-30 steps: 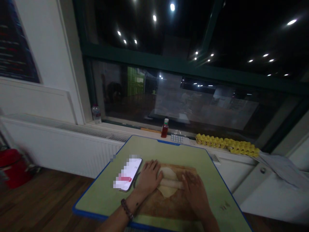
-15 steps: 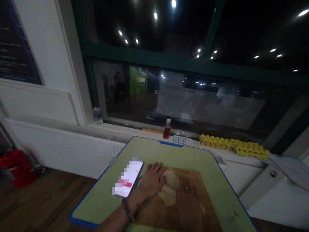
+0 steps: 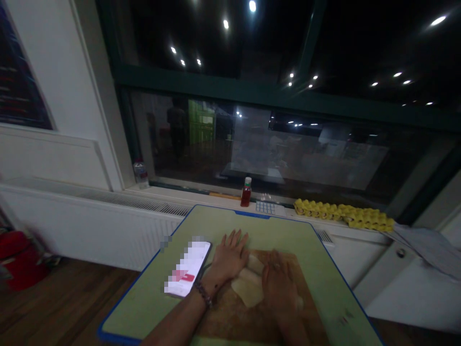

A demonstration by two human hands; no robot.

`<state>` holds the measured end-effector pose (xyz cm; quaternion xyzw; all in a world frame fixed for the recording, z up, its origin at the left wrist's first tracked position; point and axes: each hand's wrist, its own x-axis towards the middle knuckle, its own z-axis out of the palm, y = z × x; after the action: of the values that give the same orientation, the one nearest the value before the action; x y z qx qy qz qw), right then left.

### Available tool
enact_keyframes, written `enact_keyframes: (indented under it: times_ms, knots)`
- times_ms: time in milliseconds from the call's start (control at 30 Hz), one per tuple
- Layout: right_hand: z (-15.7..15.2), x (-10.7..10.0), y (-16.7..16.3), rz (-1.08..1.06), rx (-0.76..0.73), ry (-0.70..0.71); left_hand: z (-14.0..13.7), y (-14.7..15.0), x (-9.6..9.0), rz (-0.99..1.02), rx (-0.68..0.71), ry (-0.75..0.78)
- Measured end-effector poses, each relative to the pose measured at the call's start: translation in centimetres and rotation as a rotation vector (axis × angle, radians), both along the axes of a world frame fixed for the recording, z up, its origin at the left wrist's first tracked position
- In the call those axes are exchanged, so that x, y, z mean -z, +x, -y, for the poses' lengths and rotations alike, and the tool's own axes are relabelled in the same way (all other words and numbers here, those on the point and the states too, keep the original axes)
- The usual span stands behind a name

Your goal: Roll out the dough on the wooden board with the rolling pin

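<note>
A flattened sheet of dough (image 3: 248,294) lies on a wooden board (image 3: 230,324). Across it runs a pale rod that looks like a rolling pin (image 3: 250,276), its ends covered by my palms. My left hand (image 3: 230,259) rests flat over the left end, fingers spread past the board's far left corner. On the opposite side my right hand (image 3: 280,283) lies flat with fingers stretched forward, somewhat blurred. A small pale tip shows beside its outer edge. A beaded bracelet (image 3: 203,294) is on my left wrist.
A phone (image 3: 189,269) with a lit screen lies left of the board on the green blue-edged table (image 3: 216,222). Along the windowsill stand a red-brown bottle (image 3: 246,193), a clear bottle (image 3: 140,173) and yellow egg trays (image 3: 342,214). A red bin (image 3: 21,259) is on the floor.
Both hands have slid forward, away from me, and my left fingers now reach beyond the board. More of the near part of the dough shows. The camera view has shifted slightly.
</note>
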<state>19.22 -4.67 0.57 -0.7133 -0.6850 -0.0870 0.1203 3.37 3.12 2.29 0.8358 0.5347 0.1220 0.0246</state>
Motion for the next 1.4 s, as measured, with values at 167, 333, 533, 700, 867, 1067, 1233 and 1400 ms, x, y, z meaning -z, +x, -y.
enact_keyframes:
  times_ms: [167, 333, 533, 700, 867, 1067, 1233, 1400]
  knots:
    - [-1.1, -0.7, 0.4, -0.025, 0.024, -0.007, -0.4, 0.4, 0.1, -0.007, -0.020, -0.012]
    - [0.5, 2.5, 0.1, -0.068, -0.078, 0.093, 2.5, -1.3, 1.2, 0.017, 0.042, 0.070]
    - [1.4, 7.0, -0.5, -0.133, -0.073, 0.282, 6.0, -3.0, 3.1, 0.055, 0.087, 0.216]
    - [0.5, 3.6, -0.4, -0.117, -0.120, 0.150, 4.6, -1.7, 1.5, -0.004, 0.007, 0.090]
    - [-1.5, -0.1, 0.0, -0.112, -0.045, 0.076, 1.3, -0.4, 0.2, -0.023, -0.037, -0.029]
    - [-0.9, 1.6, -0.1, -0.113, -0.076, 0.113, 3.7, -1.0, 1.1, 0.005, -0.017, 0.104]
    - [1.7, 7.1, 0.7, -0.081, -0.143, 0.326, 7.7, -2.9, 3.8, 0.030, 0.179, 0.313]
    - [1.9, 8.8, 1.9, -0.066, -0.204, 0.356, 8.3, -2.9, 4.7, 0.034, 0.150, 0.360]
